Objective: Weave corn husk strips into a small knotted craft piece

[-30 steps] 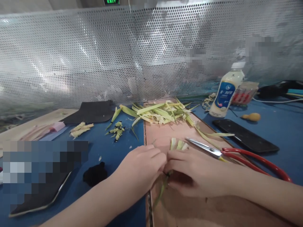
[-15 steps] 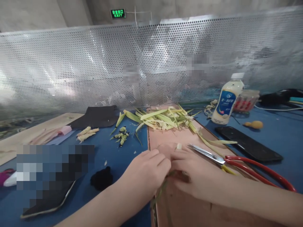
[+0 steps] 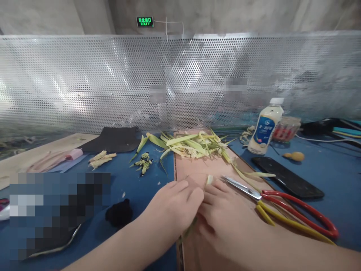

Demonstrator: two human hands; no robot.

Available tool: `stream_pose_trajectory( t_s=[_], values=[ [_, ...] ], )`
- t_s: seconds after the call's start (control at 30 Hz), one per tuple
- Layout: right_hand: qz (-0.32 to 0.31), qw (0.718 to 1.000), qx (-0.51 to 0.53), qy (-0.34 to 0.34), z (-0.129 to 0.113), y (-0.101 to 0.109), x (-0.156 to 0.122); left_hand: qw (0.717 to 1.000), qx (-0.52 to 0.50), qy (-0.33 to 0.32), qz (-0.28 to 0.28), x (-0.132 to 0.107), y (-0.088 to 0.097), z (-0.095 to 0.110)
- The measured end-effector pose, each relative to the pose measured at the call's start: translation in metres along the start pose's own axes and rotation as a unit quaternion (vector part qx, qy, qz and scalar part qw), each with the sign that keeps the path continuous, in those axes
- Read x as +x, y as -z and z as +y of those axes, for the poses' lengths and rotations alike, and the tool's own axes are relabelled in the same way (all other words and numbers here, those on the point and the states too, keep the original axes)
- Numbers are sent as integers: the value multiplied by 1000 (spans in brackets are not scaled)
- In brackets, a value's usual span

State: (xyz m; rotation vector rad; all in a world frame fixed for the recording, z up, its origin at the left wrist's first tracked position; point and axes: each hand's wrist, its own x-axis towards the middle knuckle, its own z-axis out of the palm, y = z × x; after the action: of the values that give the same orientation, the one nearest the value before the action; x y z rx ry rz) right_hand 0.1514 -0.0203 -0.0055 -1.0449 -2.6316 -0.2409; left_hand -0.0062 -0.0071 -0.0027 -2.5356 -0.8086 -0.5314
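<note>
Black clump (image 3: 119, 213) on the blue worktop (image 3: 152, 180); next, the left hand (image 3: 180, 199), grip curled, can't tell on what. Over the board (image 3: 194, 165), a pale husk piece (image 3: 208, 180) pokes from the right hand's (image 3: 222, 210) clasped grip: two-handed fingerwork, apparently, calling for fine control. Open board ahead, up to the husk pile (image 3: 194, 145); scissors (image 3: 254, 192) crowd the right.

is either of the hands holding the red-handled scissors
No, the red-handled scissors lie to the right of the hands, with the left hand and right hand close together over the board.
</note>
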Motion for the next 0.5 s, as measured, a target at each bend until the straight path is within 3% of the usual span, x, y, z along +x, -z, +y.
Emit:
stream_pose_trajectory(
  t_s=[0.2,0.37,0.5],
  values=[
    [10,1000,10,-8,1,-2,0,1000,-9,-2,-22,3,3,-1],
    [22,999,35,-14,2,-5,-2,996,-34,14,-79,2,7,-2],
    [39,999,29,-18,4,-7,-2,979,-142,56,-132,-1,11,-11]
  ],
)
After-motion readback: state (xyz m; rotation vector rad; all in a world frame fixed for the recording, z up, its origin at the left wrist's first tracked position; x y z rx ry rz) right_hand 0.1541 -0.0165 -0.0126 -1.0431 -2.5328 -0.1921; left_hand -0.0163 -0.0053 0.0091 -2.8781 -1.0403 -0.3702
